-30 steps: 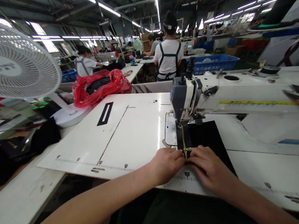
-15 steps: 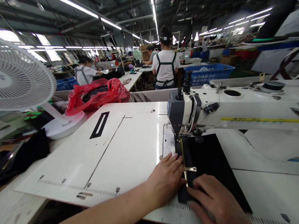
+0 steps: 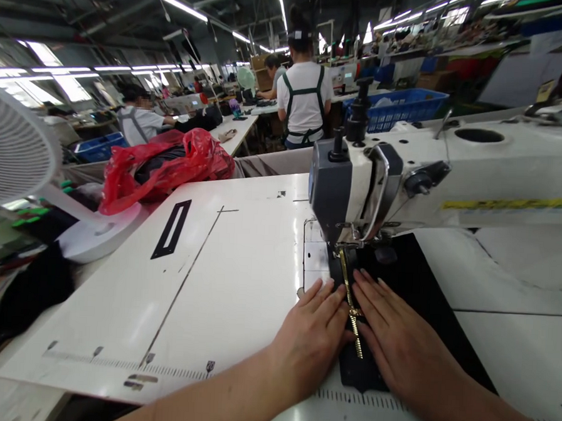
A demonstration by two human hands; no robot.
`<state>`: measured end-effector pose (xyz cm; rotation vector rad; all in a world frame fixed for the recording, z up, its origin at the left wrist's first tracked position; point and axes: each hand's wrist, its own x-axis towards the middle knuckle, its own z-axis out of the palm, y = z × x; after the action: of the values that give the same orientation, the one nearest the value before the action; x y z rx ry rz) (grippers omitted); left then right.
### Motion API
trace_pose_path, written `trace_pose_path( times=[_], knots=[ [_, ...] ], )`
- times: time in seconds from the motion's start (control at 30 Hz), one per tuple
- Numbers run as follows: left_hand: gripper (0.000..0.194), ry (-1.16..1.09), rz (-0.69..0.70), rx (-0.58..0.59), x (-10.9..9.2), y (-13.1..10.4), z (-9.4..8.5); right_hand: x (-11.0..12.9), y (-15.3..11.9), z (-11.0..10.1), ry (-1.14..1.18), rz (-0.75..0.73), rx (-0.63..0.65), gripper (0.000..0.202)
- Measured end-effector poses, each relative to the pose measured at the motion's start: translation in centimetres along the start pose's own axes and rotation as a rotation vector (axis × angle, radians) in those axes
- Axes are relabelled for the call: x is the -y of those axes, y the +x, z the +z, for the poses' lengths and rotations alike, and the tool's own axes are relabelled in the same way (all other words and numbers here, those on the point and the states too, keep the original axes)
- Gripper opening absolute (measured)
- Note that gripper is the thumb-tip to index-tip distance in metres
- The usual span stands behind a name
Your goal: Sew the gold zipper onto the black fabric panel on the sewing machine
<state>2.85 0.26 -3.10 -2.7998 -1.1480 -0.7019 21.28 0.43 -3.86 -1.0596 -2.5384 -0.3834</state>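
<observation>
A zipper (image 3: pixel 344 278) with gold teeth runs on black tape from the sewing machine's needle area toward me. Flat along its left side lie the fingers of my left hand (image 3: pixel 312 331), partly on the white table. My right hand (image 3: pixel 397 333) rests with straight fingers on the zipper's right side and the black fabric panel (image 3: pixel 437 325). Between both hands shows the gold slider (image 3: pixel 353 312), its pull partly covered by my right fingers. The sewing machine head (image 3: pixel 331 194) stands just beyond my fingertips; its foot meets the zipper's far end.
A black frame-shaped piece (image 3: pixel 160 249) lies on the white table (image 3: pixel 240 277), which has a printed ruler along its front. At left stand a white fan (image 3: pixel 16 140) and a red plastic bag (image 3: pixel 203 159). Co-workers sit and stand beyond, near a blue basket (image 3: pixel 404 110).
My right hand has moved forward from the zipper's near end and flattened beside it, partly covering the slider pull. My left hand stays at the left side. The view has shifted closer.
</observation>
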Motion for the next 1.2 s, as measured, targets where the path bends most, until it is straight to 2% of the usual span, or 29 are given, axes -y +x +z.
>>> trace_pose_path(
  times=[0.6,0.9,1.2],
  knots=[
    [0.019,-0.119,-0.017,-0.104,2.1,1.8,0.0,-1.7,1.9,1.1,0.064,0.039,-0.019,0.041],
    [0.019,-0.178,-0.032,-0.08,3.2,2.5,0.4,-2.3,2.8,1.5,0.067,0.062,-0.014,0.041],
    [0.016,-0.213,-0.05,-0.094,4.1,3.2,0.4,-3.2,3.5,2.3,0.085,0.077,-0.064,0.038]
  ],
)
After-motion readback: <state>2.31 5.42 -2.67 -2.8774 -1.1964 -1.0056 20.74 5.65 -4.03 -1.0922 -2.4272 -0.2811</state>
